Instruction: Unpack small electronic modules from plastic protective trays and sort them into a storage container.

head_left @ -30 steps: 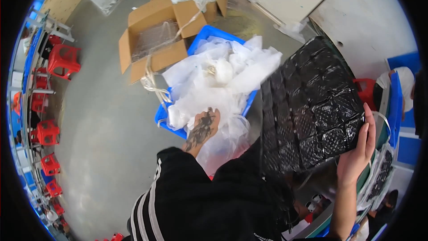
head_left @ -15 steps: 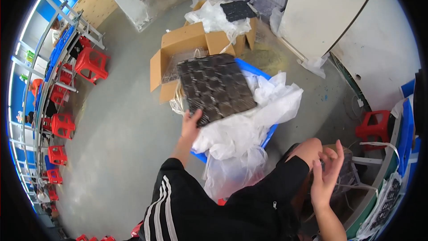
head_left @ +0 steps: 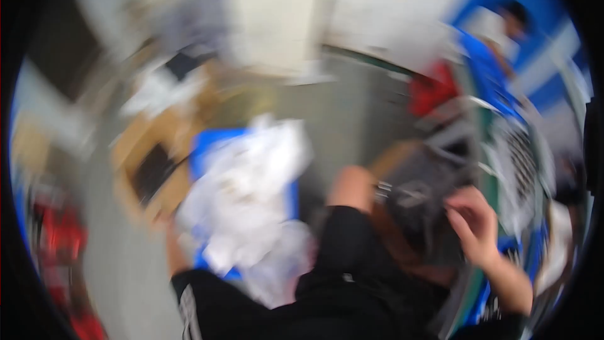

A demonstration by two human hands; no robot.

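My left hand (head_left: 165, 219), smeared by motion, is at the near edge of an open cardboard box (head_left: 176, 198); its fingers cannot be made out. Inside that box lies a dark, flat, tray-like piece (head_left: 153, 173). My right hand (head_left: 473, 223) hovers on the right with thumb and fingers apart and nothing visible between them. Close beside it is a second cardboard box (head_left: 387, 160) with dark, clear-wrapped contents (head_left: 418, 195). White plastic sheeting (head_left: 245, 189) spills over a blue bin (head_left: 211, 141) between my hands. The whole view is blurred.
Farther back, another box holds white wrapping (head_left: 163, 88) and a black piece (head_left: 185, 63). A red stool (head_left: 434, 88) stands by the worktable on the right, where packed parts (head_left: 519, 157) lie. A person (head_left: 503, 31) is at the far right.
My view has swung to the right. The dark piece, which my left hand held above the bin, is now down in the cardboard box. My right hand has bent its fingers somewhat.
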